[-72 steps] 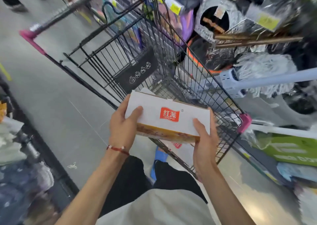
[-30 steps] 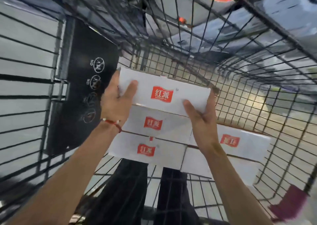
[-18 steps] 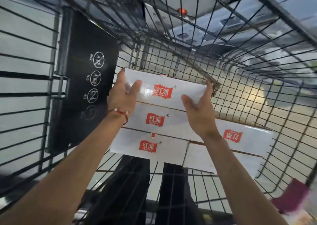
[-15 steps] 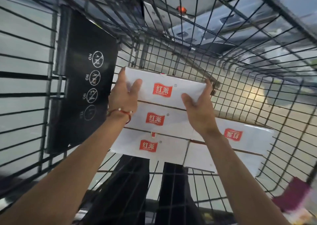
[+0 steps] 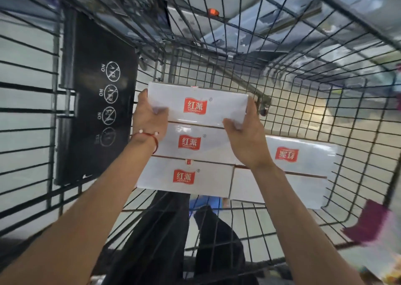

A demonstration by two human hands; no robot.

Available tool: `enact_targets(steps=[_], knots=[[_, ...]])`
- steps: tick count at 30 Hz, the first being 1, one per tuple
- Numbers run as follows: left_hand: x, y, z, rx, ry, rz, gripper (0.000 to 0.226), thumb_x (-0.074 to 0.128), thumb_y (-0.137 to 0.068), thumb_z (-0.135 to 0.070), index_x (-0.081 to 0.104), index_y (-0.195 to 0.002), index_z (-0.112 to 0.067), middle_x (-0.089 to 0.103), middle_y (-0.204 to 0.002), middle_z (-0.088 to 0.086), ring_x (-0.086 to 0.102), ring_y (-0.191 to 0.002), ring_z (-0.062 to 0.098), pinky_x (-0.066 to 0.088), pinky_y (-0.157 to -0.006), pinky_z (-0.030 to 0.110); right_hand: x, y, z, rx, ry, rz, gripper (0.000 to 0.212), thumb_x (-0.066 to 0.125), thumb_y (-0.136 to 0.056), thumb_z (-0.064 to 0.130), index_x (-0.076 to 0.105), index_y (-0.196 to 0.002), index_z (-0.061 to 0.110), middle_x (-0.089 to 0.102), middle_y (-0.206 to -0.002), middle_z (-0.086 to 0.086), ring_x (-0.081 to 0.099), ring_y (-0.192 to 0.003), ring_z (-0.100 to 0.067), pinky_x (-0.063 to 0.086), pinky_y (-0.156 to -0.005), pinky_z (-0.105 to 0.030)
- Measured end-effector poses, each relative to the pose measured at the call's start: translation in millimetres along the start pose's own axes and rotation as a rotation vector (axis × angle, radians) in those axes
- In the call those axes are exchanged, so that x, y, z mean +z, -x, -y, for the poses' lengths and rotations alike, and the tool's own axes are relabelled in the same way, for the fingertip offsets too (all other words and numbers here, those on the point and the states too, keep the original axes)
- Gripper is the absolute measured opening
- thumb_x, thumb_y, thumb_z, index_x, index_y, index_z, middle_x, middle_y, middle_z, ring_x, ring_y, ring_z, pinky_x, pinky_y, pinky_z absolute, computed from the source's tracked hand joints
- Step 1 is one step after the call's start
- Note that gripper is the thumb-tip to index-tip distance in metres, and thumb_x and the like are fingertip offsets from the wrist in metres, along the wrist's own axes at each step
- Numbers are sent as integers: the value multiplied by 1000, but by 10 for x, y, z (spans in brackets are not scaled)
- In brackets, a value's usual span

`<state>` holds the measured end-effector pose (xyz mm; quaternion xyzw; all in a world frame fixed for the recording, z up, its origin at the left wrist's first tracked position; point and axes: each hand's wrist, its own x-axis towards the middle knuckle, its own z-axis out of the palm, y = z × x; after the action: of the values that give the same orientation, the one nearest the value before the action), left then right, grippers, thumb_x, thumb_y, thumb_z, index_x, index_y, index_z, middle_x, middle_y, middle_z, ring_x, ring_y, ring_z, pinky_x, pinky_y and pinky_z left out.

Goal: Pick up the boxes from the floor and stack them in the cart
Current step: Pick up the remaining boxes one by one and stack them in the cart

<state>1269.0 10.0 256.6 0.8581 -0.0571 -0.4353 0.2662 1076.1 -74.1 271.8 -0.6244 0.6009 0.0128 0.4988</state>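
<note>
I look down into a black wire cart. A white box with a red logo lies at the far end of a row of white boxes on the cart floor. My left hand grips its left end and my right hand grips its right near corner. Two matching boxes lie directly behind it toward me, the middle box and the near box. To the right sits a sideways box, with another plain white box in front of it.
A black child-seat flap with warning icons stands on the cart's left wall. A magenta handle end shows at lower right. My dark trouser legs and a blue shoe appear through the mesh below. Bare mesh floor lies beyond the boxes.
From outside the cart, the box was carried in and lowered to the far end of the row. Over the last half second both hands stay on it, barely shifting.
</note>
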Motion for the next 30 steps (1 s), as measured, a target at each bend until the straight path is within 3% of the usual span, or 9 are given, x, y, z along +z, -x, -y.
enact_targets(steps=[2, 5, 10, 12, 16, 21, 24, 27, 30], knots=[[-10, 114, 21, 6, 16, 6, 58, 59, -94, -5, 39, -146, -18, 60, -118, -10, 57, -109, 9, 43, -101, 22, -32, 169, -25, -44, -48, -50, 63, 61, -101, 24, 34, -157, 15, 57, -143, -5, 58, -130, -24, 52, -108, -47], [25, 409, -62, 74, 73, -33, 62, 62, -91, -1, 37, -146, -14, 56, -128, -9, 55, -118, 9, 40, -101, 19, -155, 481, -38, -73, -131, -115, 52, 62, -103, 15, 44, -152, 18, 54, -136, 19, 52, -128, -13, 42, -113, -29], [148, 1069, -233, 162, 147, 9, 75, 60, -97, -7, 18, -159, -18, 46, -141, -12, 48, -122, 1, 30, -100, 11, -448, 1052, -116, -20, -297, -169, 44, 61, -104, 15, 54, -146, 22, 55, -143, 9, 56, -125, -12, 45, -92, -9], [189, 1359, -255, 196, 186, 42, 71, 58, -100, -11, 20, -159, -21, 38, -147, -15, 48, -119, -12, 30, -96, 5, -584, 1295, -176, -12, -370, -195, 38, 60, -104, 14, 59, -141, 21, 60, -137, 9, 59, -119, -10, 44, -84, -1], [296, 2057, -328, 290, 260, 103, 61, 60, -98, -9, 36, -153, -20, 35, -158, -6, 37, -134, -1, 27, -115, 20, -896, 1854, -327, -51, -478, -273, 30, 60, -103, 11, 65, -132, 17, 67, -127, 5, 64, -99, 0, 49, -81, -11], [469, 3023, -371, 446, 229, 230, 52, 58, -96, -1, 50, -143, -19, 49, -148, 2, 45, -125, 9, 36, -113, 30, -1323, 2563, -634, -87, -616, -393, 30, 59, -102, 2, 65, -129, 13, 68, -117, 2, 61, -81, 17, 47, -73, -5], [666, 3566, -356, 503, 149, 340, 49, 56, -97, -5, 53, -142, -23, 53, -143, -4, 50, -122, 10, 41, -104, 30, -1555, 2974, -896, -87, -684, -453, 30, 61, -100, 3, 66, -130, 10, 67, -122, 1, 63, -89, 14, 47, -77, -6], [908, 4043, -326, 542, 94, 436, 46, 55, -98, -6, 54, -141, -24, 55, -131, -8, 54, -109, 7, 43, -85, 21, -1760, 3346, -1170, -89, -723, -518, 26, 62, -100, 4, 70, -123, 11, 65, -137, 4, 64, -96, 11, 54, -90, -18], [1152, 4438, -297, 599, 44, 507, 42, 55, -97, -4, 57, -133, -26, 58, -132, -3, 55, -113, 8, 44, -91, 23, -1960, 3719, -1416, -63, -799, -587, 24, 62, -101, 6, 71, -117, 20, 72, -115, 12, 64, -92, 3, 52, -85, -20]])
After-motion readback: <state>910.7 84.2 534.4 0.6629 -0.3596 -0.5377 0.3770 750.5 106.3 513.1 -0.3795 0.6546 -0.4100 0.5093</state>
